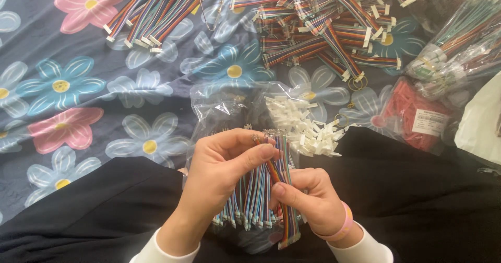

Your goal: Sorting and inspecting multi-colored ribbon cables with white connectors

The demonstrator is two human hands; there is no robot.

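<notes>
Low in the middle, a bunch of rainbow ribbon cables (255, 200) stands nearly upright between both hands, over a dark lap (104, 205). One cable (284, 200) is drawn apart from the bunch on its right side; its lower end with a white plug hangs just below the right hand (308, 197). That hand's fingers are closed on this cable, thumb across the front, and a pink wristband (344, 224) sits on the wrist. The left hand (219, 174) curls over the bunch from the left, its thumb and forefinger pinched narrow on the cable's top end.

Behind the hands lies a clear bag (219, 103), and just to its right a heap of small white plugs (305, 124) spills on the plastic. Beyond them a large tangle of finished cables (329, 28) covers the top centre, with a smaller sheaf (154, 12) well to its left. At right sit a bag of red parts (412, 111) and bagged cables (459, 49). All rest on a dark cloth with big flowers (62, 85).
</notes>
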